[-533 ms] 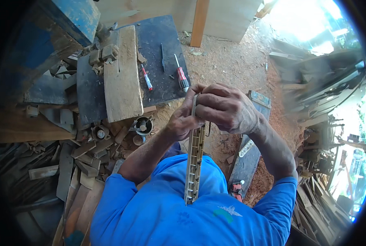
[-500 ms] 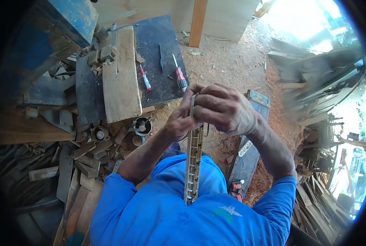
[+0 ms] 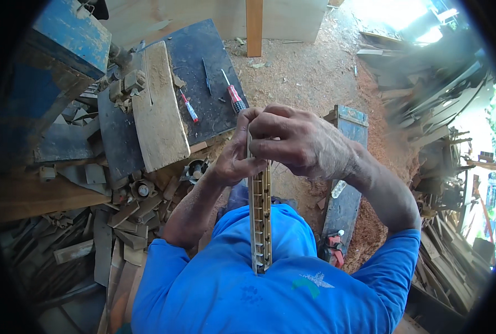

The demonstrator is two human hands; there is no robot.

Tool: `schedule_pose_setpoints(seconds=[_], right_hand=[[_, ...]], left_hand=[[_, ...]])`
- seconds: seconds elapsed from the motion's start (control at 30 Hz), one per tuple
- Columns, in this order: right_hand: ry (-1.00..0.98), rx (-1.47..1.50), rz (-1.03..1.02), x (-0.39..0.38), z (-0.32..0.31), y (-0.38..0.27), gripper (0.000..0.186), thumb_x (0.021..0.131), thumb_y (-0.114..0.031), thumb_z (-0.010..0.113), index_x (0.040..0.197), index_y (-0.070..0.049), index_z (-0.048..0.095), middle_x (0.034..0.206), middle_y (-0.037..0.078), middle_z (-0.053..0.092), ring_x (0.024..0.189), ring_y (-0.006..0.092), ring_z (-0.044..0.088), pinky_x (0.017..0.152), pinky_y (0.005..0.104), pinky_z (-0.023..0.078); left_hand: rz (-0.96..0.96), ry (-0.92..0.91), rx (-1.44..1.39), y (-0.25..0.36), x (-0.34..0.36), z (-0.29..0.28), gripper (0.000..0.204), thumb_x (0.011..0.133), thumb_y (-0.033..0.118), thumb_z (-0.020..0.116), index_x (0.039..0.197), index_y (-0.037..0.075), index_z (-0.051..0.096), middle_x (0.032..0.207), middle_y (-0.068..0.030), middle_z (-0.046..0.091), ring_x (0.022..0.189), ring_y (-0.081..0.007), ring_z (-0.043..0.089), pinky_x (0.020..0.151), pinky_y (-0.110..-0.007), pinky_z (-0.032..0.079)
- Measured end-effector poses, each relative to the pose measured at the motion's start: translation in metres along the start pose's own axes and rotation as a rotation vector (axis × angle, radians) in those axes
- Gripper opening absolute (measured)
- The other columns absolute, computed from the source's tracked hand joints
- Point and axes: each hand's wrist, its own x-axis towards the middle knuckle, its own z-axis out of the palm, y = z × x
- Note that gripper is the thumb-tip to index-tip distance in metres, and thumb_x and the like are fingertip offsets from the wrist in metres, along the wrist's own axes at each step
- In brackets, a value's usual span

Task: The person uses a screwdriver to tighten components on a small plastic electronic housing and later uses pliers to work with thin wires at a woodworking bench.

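Note:
A long, narrow strip (image 3: 260,222) with ladder-like cross-bars and brass-coloured parts points away from me. Its near end rests against the chest of my blue shirt, and its far end is up between my hands. My left hand (image 3: 234,158) grips that far end from the left, thumb along the side. Over the same end curl the bent fingers of my right hand (image 3: 303,142), closed against it; they cover whatever detail lies there. Just beyond my left hand, a red-handled screwdriver (image 3: 235,96) lies on the dark tabletop, beside a smaller red-and-white screwdriver (image 3: 189,108).
A dusty board (image 3: 161,111) lies on the dark worktable (image 3: 203,44) at left, near a blue machine housing (image 3: 78,39). Wood offcuts (image 3: 75,253) pile up below it. At right stands a narrow bench (image 3: 342,209) with a red clamp-like tool (image 3: 333,247). Sawdust covers the floor.
The view has shifted a little, so the table and tools sit slightly further left. My right hand and elbow have moved a little rightward in view. Both hands still hold the strip's far end.

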Motion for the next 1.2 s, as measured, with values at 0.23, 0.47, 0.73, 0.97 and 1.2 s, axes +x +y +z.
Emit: schedule_pose_setpoints(seconds=[0.23, 0.47, 0.73, 0.97, 1.2], right_hand=[[-0.313, -0.241, 0.222, 0.007, -0.017, -0.036, 0.016, 0.080, -0.009, 0.064, 0.093, -0.001, 0.063, 0.091, 0.012, 0.060, 0.084, 0.0261, 0.065, 0.071, 0.0394, 0.055], [-0.428, -0.135, 0.464, 0.005, -0.024, -0.047, 0.023, 0.086, -0.010, 0.064, 0.106, 0.001, 0.059, 0.090, 0.017, 0.060, 0.073, 0.0297, 0.069, 0.066, 0.0402, 0.058], [0.010, 0.062, 0.471, -0.012, -0.046, 0.010, 0.013, 0.090, -0.016, 0.063, 0.092, -0.004, 0.063, 0.083, 0.014, 0.067, 0.076, 0.0310, 0.069, 0.067, 0.0407, 0.055], [0.074, -0.486, 0.361, -0.043, -0.037, -0.011, 0.016, 0.082, -0.018, 0.066, 0.094, -0.008, 0.061, 0.093, 0.009, 0.055, 0.077, 0.0244, 0.065, 0.063, 0.0354, 0.055], [0.132, -0.644, 0.528, -0.079, -0.055, -0.036, 0.014, 0.078, -0.017, 0.065, 0.080, -0.003, 0.061, 0.078, 0.012, 0.059, 0.068, 0.0276, 0.067, 0.058, 0.0392, 0.054]], left_hand=[[0.106, -0.129, -0.261, 0.002, 0.002, 0.003, 0.077, 0.082, 0.028, 0.060, 0.145, 0.004, 0.024, 0.128, -0.0126, 0.045, 0.124, -0.0199, 0.045, 0.105, -0.036, 0.037], [0.197, 0.031, -0.116, -0.017, 0.004, 0.009, 0.048, 0.093, 0.018, 0.041, 0.136, -0.004, 0.037, 0.124, -0.0137, 0.049, 0.120, -0.0193, 0.047, 0.104, -0.032, 0.036], [0.093, -0.124, -0.393, -0.023, 0.035, 0.030, 0.037, 0.096, 0.018, 0.042, 0.129, 0.001, 0.041, 0.099, -0.0122, 0.057, 0.089, -0.0200, 0.057, 0.082, -0.034, 0.047], [0.151, 0.006, 0.078, -0.030, 0.033, 0.042, 0.028, 0.099, 0.021, 0.052, 0.118, 0.000, 0.054, 0.099, -0.0109, 0.060, 0.087, -0.0230, 0.061, 0.075, -0.036, 0.053], [-0.138, 0.044, -0.431, -0.029, 0.057, 0.072, 0.017, 0.096, 0.012, 0.059, 0.109, 0.002, 0.060, 0.091, -0.0107, 0.061, 0.075, -0.0199, 0.059, 0.068, -0.034, 0.051]])
